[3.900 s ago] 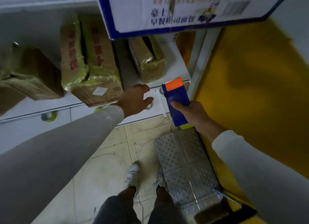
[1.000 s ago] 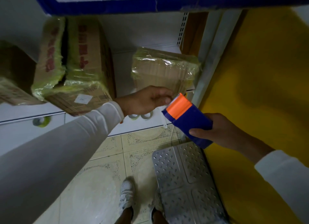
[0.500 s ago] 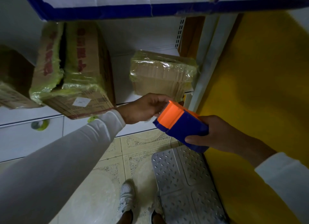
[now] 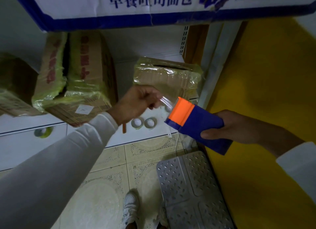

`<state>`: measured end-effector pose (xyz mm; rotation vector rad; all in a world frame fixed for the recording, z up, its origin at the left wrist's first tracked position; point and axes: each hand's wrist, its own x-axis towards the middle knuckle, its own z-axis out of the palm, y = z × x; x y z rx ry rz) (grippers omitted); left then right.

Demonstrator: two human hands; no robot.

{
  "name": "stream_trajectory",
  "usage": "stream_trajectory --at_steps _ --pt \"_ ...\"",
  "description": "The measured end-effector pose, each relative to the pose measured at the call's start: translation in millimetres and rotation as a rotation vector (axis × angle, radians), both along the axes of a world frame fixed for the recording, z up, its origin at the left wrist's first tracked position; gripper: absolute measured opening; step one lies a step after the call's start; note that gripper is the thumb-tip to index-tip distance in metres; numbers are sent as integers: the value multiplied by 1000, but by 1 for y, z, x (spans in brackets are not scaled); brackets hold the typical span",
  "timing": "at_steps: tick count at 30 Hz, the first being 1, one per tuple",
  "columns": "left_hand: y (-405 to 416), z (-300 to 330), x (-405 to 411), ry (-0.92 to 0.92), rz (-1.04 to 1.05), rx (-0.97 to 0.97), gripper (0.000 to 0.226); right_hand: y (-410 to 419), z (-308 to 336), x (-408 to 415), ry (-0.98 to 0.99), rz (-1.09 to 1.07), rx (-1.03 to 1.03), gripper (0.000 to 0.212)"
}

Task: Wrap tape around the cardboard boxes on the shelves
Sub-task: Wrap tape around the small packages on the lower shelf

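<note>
The white box with blue print (image 4: pixel 153 4) overhead is cut off at the top. The right hand (image 4: pixel 242 126) grips the blue and orange tape dispenser (image 4: pixel 196 124); the left hand (image 4: pixel 136 104) pinches the clear tape end (image 4: pixel 165 102) drawn from it, hard to make out. Just beyond both, the wrapped cardboard box (image 4: pixel 167 76) sits on the shelf (image 4: pixel 25 124), 2 tape rolls (image 4: pixel 143 123) below it

Top white carton (image 4: pixel 153 4) cropped by upper edge; far-left box (image 4: pixel 12 92) cut off; left hand (image 4: pixel 136 104) motion-blurred.
</note>
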<state>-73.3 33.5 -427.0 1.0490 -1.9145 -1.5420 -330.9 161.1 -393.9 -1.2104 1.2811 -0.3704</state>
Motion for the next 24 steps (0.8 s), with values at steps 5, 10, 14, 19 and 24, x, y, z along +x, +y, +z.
stream_trajectory --at_steps 5,10,14,19,24 --pt "-36 11 16 -21 169 -36 20 -28 28 -43 232 -9 -34 33" --pt "-66 28 -3 -36 345 -36 25 -82 55 -45 335 1 -92 94" --pt "-88 20 -6 -52 440 -64 28 -113 58 -49 416 -6 -151 60" --pt "-104 9 -1 -80 502 -104 33 -143 66 -43 458 -7 -172 46" --pt "-111 11 0 -204 611 -252 33 -157 71 -22 510 101 -130 68"
